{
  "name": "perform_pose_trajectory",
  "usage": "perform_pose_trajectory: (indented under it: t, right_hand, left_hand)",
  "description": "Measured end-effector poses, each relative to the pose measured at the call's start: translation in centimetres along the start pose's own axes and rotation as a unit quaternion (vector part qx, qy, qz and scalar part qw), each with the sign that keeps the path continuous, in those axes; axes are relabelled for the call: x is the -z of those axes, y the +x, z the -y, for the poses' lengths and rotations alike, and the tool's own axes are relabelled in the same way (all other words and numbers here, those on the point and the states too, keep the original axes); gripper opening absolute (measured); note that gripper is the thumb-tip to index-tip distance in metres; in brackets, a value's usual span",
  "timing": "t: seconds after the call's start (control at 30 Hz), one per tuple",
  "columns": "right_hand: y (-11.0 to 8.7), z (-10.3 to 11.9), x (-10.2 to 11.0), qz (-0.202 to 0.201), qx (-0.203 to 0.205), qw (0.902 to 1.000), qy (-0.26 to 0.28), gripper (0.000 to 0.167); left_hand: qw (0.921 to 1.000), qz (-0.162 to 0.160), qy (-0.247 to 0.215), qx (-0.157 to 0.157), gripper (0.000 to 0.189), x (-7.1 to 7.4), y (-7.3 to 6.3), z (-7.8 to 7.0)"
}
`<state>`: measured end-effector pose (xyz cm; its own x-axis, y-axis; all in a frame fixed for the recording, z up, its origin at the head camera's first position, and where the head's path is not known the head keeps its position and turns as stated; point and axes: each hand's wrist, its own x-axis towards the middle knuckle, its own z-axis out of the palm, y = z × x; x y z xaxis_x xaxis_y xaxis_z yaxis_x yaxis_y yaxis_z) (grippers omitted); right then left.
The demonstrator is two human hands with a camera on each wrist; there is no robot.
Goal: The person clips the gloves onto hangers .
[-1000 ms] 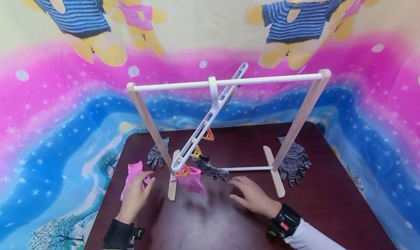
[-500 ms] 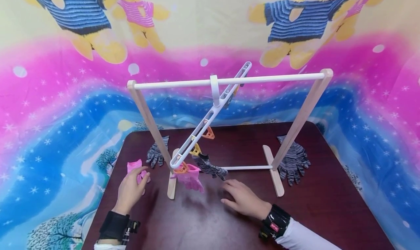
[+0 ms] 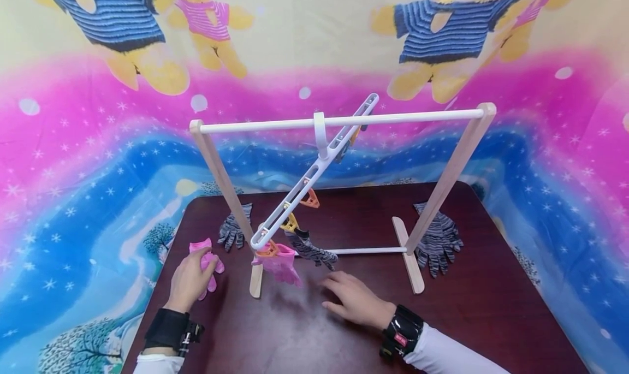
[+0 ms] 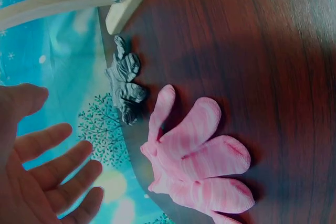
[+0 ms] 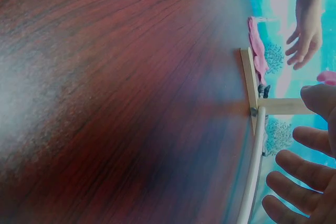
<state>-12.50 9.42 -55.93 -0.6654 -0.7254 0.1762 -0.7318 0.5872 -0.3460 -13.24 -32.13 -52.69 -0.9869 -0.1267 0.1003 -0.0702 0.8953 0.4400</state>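
Observation:
My left hand (image 3: 189, 280) hovers over a pink knitted glove (image 3: 211, 267) at the table's left side. The left wrist view shows its fingers (image 4: 65, 169) loosely spread and apart from the pink glove (image 4: 202, 161). A second pink glove (image 3: 280, 266) hangs by an orange clip (image 3: 267, 249) from a white clip hanger (image 3: 314, 169). Beside it a grey striped glove (image 3: 314, 251) hangs from a yellow clip (image 3: 290, 221). My right hand (image 3: 357, 300) is held above the table just nearer than the hanging gloves, fingers relaxed, holding nothing.
The hanger hooks over the white rod (image 3: 408, 119) of a wooden stand, slanting toward me on the left. Grey striped gloves lie by both stand posts, one left (image 3: 232, 231) and one right (image 3: 439, 240). An unused-looking orange clip (image 3: 310, 198) hangs mid-hanger. Patterned cloth surrounds the table (image 3: 304, 336).
My left hand has shifted left and slightly farther out, over the pink glove on the table. My right hand has drifted left and a little nearer. The hanger has swung slightly.

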Motion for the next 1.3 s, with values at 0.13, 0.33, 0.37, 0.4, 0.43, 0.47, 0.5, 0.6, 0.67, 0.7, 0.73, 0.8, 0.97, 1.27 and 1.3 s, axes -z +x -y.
perform_pose_trajectory:
  t: [0.13,0.33,0.37,0.4,0.43,0.47,0.5,0.6,0.67,0.7,0.73,0.8,0.97,1.27,1.3]
  right_hand:
    - [0.4,0.2,-0.3,0.005,0.005,1.0,0.001,0.042]
    - [0.8,0.4,-0.6,0.016,0.007,0.9998,0.008,0.042]
    - [0.8,0.4,-0.6,0.015,0.01,0.9998,0.008,0.042]
    - [0.8,0.5,-0.6,0.014,0.012,0.9998,0.007,0.042]
    - [0.8,0.5,-0.7,0.012,0.013,0.9998,0.006,0.042]
    - [0.8,0.5,-0.7,0.012,0.014,0.9998,0.004,0.042]
    - [0.8,0.6,-0.7,0.012,0.015,0.9998,0.003,0.042]
    - [0.9,0.7,-0.6,0.017,0.012,0.9998,0.002,0.042]
    - [0.9,0.8,-0.6,0.021,0.009,0.9997,0.0,0.042]
    - [1.0,0.9,-0.5,0.021,0.008,0.9997,0.0,0.042]
    - [1.0,0.9,-0.5,0.022,0.007,0.9997,0.001,0.042]
    - [1.0,0.9,-0.5,0.022,0.008,0.9997,-0.001,0.042]
    - [1.2,0.8,-0.8,0.025,0.009,0.9997,0.001,0.042]
    - [1.2,0.9,-0.9,0.038,0.002,0.9993,0.006,0.042]
    - [1.2,0.9,-0.9,0.039,0.0,0.9992,0.006,0.042]
  left_hand:
    - [0.9996,0.024,0.01,0.013,0.055,-0.3,0.3,0.7]
    - [0.9988,0.032,0.013,0.033,0.06,-0.7,1.0,1.4]
    - [0.9987,0.033,0.015,0.037,0.061,-0.8,1.2,1.5]
    - [0.9984,0.034,0.018,0.041,0.062,-0.8,1.4,1.7]
    - [0.9982,0.034,0.021,0.044,0.062,-0.8,1.6,1.8]
    - [0.9979,0.035,0.024,0.05,0.063,-0.8,1.7,2.0]
    - [0.9974,0.037,0.027,0.057,0.064,-0.9,1.9,2.2]
    - [0.9956,0.046,0.031,0.076,0.065,-0.9,2.4,2.8]
    - [0.9938,0.056,0.03,0.092,0.067,-0.8,2.5,3.0]
    - [0.9928,0.062,0.029,0.099,0.068,-0.9,2.6,3.2]
    - [0.9918,0.067,0.027,0.106,0.069,-0.9,2.7,3.3]
    - [0.9896,0.077,0.024,0.119,0.07,-1.1,2.9,3.6]
    - [0.9844,0.097,0.029,0.144,0.071,-1.7,3.8,4.5]
    - [0.9763,0.093,0.035,0.193,0.067,-1.7,4.7,4.4]
    - [0.9761,0.092,0.038,0.193,0.066,-1.6,4.8,4.5]
